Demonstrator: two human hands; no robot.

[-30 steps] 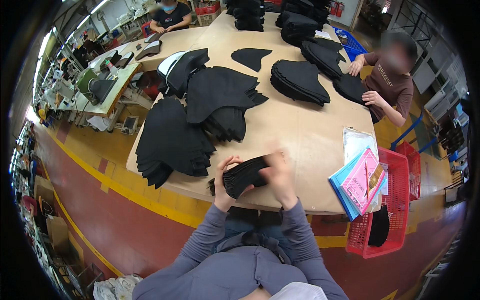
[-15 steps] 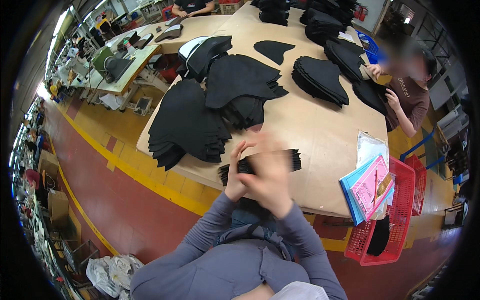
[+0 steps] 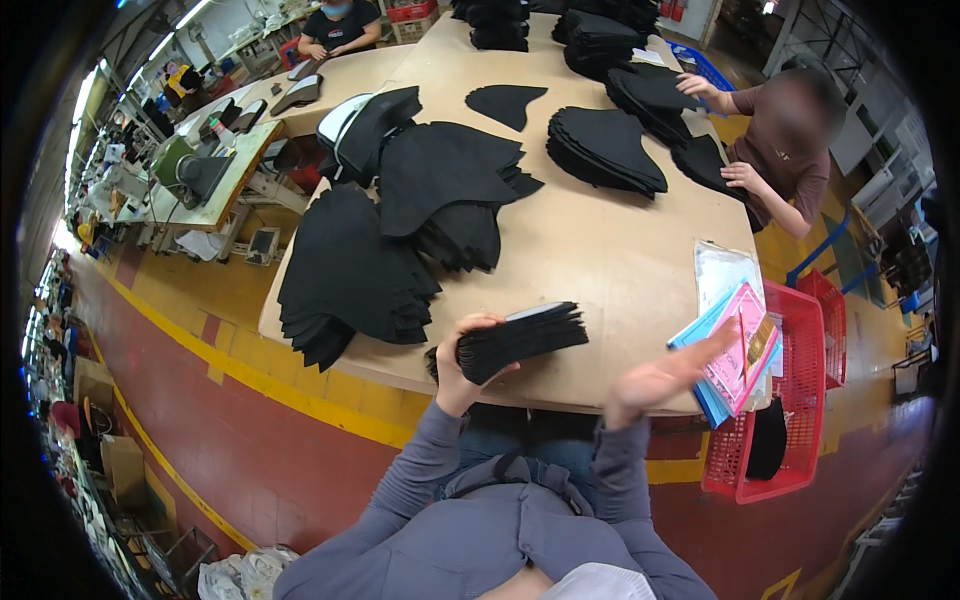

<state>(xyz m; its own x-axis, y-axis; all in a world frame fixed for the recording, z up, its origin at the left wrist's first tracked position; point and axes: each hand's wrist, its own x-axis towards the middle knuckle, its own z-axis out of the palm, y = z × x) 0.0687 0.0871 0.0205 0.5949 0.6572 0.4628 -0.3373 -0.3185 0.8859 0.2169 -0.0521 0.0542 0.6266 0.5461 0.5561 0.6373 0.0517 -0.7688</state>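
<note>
Left hand (image 3: 456,380) clamps black bundle (image 3: 525,342), left of pink booklet (image 3: 736,376) — long axis crosswise.
Right hand (image 3: 655,385) is nearer the booklet — fingers outstretched, empty.

Green machine (image 3: 170,163) on worktable (image 3: 248,148); cardboard box (image 3: 122,468) at left.

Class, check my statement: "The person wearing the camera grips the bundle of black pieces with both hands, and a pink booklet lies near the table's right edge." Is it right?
Not quite: only the left hand grips the bundle of black pieces; the head view shows the right hand apart from it. The rest stands.
</note>
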